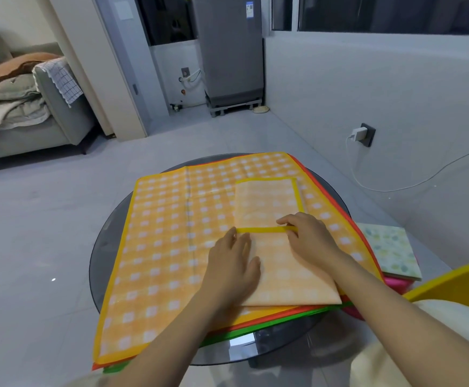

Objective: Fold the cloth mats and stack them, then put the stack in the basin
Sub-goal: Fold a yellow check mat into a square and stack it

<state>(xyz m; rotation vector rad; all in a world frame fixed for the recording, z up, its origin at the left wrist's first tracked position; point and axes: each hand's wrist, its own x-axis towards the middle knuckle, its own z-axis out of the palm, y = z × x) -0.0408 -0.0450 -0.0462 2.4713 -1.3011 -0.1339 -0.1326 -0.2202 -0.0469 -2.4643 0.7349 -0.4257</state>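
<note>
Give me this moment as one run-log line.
stage: folding yellow checked mat | left hand flat on fold | right hand pinching yellow edge | unfolded mats beneath | yellow basin right, no stack visible inside

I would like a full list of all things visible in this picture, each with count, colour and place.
Folded mat: one, pale orange check, on the pile.
Open mats: several, top one orange check, orange and green edges beneath, on the table.
Table: one, dark glass, round.
Basin: one, yellow, right edge.
Folded cloths: pale dotted over pink, beside the basin.
Sofa: grey, far left.
Fridge: grey, far wall.
Charger: white, wall socket.
Left hand: presses the folded mat.
Right hand: pinches its yellow hem.
</note>
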